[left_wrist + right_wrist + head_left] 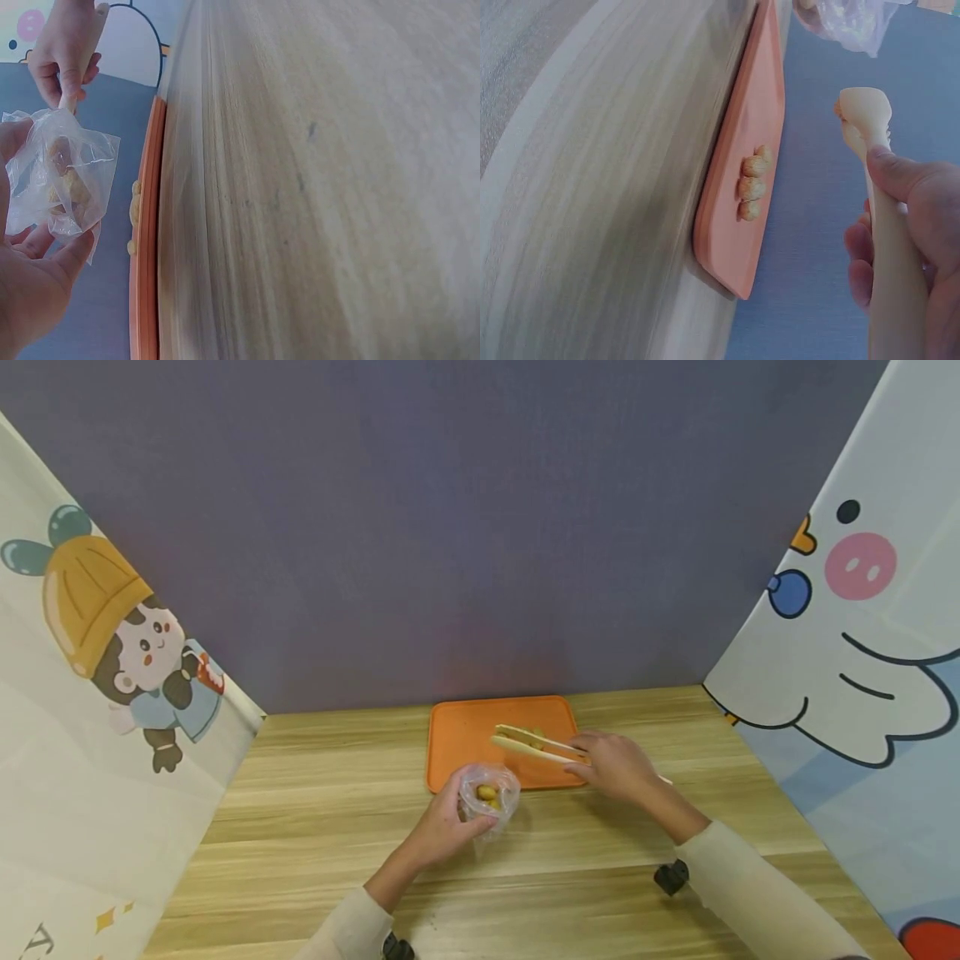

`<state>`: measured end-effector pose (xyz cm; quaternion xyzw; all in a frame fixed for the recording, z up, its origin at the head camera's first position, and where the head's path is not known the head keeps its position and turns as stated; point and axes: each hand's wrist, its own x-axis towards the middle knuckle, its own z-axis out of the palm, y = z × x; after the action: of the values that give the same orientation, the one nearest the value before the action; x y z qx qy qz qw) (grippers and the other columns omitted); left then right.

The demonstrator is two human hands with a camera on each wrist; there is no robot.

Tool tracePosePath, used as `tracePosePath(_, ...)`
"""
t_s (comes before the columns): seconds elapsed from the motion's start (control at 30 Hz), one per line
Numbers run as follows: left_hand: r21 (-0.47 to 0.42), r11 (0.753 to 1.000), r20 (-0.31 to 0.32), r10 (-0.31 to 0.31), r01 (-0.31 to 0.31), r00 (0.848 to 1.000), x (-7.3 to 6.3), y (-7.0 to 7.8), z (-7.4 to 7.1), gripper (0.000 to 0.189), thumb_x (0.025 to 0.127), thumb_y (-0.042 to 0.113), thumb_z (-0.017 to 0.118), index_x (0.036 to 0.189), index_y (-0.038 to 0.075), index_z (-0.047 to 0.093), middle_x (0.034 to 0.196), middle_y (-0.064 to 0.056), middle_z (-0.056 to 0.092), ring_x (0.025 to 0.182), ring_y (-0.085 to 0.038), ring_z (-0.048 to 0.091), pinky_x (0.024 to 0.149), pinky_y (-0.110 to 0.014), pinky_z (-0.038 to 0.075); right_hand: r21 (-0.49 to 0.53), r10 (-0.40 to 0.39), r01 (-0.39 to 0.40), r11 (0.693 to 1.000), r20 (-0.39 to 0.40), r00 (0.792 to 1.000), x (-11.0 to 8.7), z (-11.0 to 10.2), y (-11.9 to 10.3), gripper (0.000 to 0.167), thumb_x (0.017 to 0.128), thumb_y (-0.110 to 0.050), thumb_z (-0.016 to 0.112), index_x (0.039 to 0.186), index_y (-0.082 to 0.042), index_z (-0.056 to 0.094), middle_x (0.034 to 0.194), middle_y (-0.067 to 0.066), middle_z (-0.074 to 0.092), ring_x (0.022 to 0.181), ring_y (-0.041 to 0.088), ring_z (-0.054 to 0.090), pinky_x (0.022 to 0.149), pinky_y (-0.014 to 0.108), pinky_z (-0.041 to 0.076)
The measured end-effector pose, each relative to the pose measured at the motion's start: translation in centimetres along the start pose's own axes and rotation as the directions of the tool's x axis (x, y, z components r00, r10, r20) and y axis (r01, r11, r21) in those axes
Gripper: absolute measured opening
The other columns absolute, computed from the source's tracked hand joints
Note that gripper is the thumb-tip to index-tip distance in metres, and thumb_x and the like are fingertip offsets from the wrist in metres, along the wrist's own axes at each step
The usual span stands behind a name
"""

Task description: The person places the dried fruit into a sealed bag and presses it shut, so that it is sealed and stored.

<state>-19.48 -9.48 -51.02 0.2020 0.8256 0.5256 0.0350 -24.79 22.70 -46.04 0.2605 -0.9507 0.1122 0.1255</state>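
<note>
My left hand (442,827) holds a clear plastic bag (510,789) by its sides, its mouth spread upward. Several golden-brown lumps of food (71,187) show through the film. In my right hand (617,766) is a pair of cream-coloured tongs (892,247), gripped with the thumb on one arm and the fingers on the other. A brown piece (838,110) sits between the tong tips, above the orange tray (461,731). On that tray lies a row of small round golden-brown lumps (751,187), partly hidden behind the tongs in the head view.
The tray stands on a wood-grain table (322,802), against a grey-blue back panel (480,543). Side panels with cartoon figures rise at the left (97,635) and right (862,635). Black wrist devices (671,877) are worn at both sleeves.
</note>
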Motion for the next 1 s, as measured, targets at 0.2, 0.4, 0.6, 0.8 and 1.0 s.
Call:
tracePosePath(0.2,0.015,1.0,-0.001,0.008,-0.008,1.0,0.1,0.0,0.0,0.086,0.087,0.032,0.08,0.156,0.01,0.032,0.144,-0.008,0.054,0.127,-0.022,0.056,0.107,-0.046,0.048,0.026,-0.01,0.01,1.0,-0.004,1.0,-0.5,-0.8,-0.3,0.048,0.088,-0.041,0.078,0.121,-0.006,0.073,0.123,0.019,0.072,0.104,0.035,0.072,0.088,0.051,0.059)
tracePosePath(0.4,0.023,1.0,0.001,0.006,-0.006,1.0,0.1,0.0,0.0,0.086,0.088,0.034,0.08,0.156,0.011,0.032,0.145,-0.008,0.053,0.128,-0.022,0.056,0.106,-0.047,0.048,0.03,-0.032,0.033,0.999,-0.017,0.999,-0.8,-1.8,-0.6,0.046,0.087,-0.038,0.079,0.119,-0.005,0.074,0.12,0.019,0.073,0.102,0.035,0.073,0.087,0.051,0.059)
tracePosePath(0.6,0.028,1.0,0.008,-0.002,0.002,1.0,0.3,-0.2,0.0,0.087,0.088,0.035,0.08,0.156,0.013,0.032,0.145,-0.008,0.053,0.128,-0.022,0.055,0.107,-0.047,0.047,0.057,-0.05,0.052,0.997,-0.031,0.998,-1.0,-2.5,-0.6,0.046,0.085,-0.038,0.081,0.118,-0.006,0.075,0.115,0.014,0.075,0.078,0.016,0.071,0.074,0.041,0.06)
tracePosePath(0.8,0.036,0.999,0.01,-0.004,0.003,1.0,0.3,-0.4,0.0,0.087,0.088,0.037,0.079,0.156,0.012,0.031,0.146,-0.008,0.052,0.129,-0.023,0.055,0.108,-0.049,0.046,0.082,-0.08,0.081,0.993,-0.022,0.997,-1.2,-2.8,-0.3,0.044,0.084,-0.037,0.081,0.117,-0.01,0.075,0.108,0.007,0.076,0.07,0.002,0.059,0.065,0.029,0.053)
tracePosePath(1.0,0.028,1.0,0.013,0.002,-0.003,1.0,0.3,-0.3,0.0,0.089,0.088,0.036,0.079,0.157,0.008,0.03,0.147,-0.009,0.052,0.129,-0.023,0.055,0.107,-0.049,0.047,0.111,-0.12,0.12,0.987,-0.009,0.993,-1.4,-3.1,-0.1,0.041,0.086,-0.036,0.08,0.117,-0.01,0.075,0.108,0.006,0.075,0.066,-0.002,0.051,0.062,0.024,0.048)
